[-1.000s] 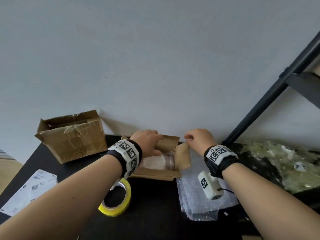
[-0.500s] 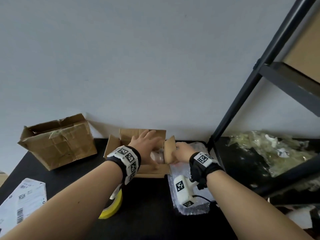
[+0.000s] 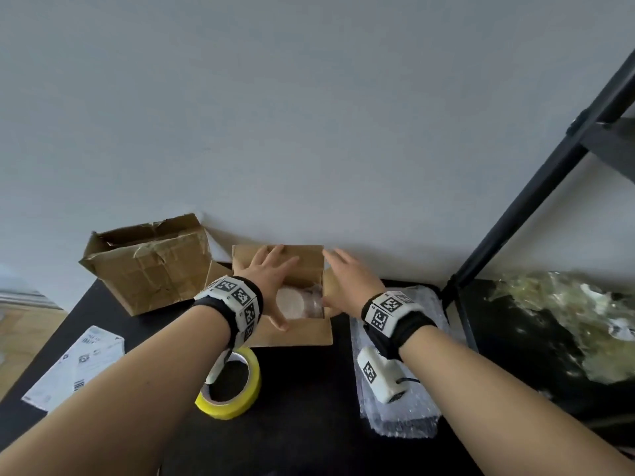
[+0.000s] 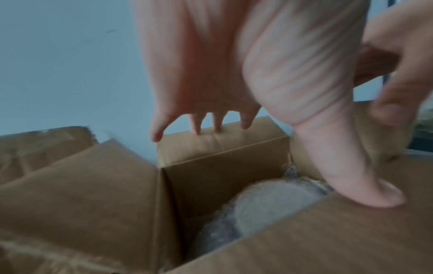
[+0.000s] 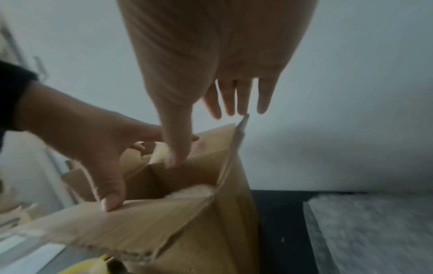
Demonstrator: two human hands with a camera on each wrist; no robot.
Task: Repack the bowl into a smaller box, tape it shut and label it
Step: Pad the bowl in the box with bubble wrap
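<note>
Nearest on the black table lies a yellow tape roll, partly under the left forearm. To its left is a white label sheet with a barcode and small print too blurred to read. To the right lies a pad of bubble wrap, with the right wrist's white camera block above it; both wristbands carry black-and-white square markers

Behind the tape stands the small box, open, its near flap folded outward toward the person. The bowl sits inside it, wrapped in clear bubble film, pale and round. No print or brand shows on the cardboard

The left hand is spread wide over the opening: its thumb presses on the near flap, and its fingertips touch the top edge of the upright far flap. The right hand is also spread with straight fingers, its palm against the raised right flap; its thumb lies on the flap's inner side and its fingers reach past the flap's top corner

Further back and left, against the pale wall, a bigger, torn box lies tipped with old tape on its side. At far right a black shelf frame rises slantwise, with crumpled clear plastic at its foot
</note>
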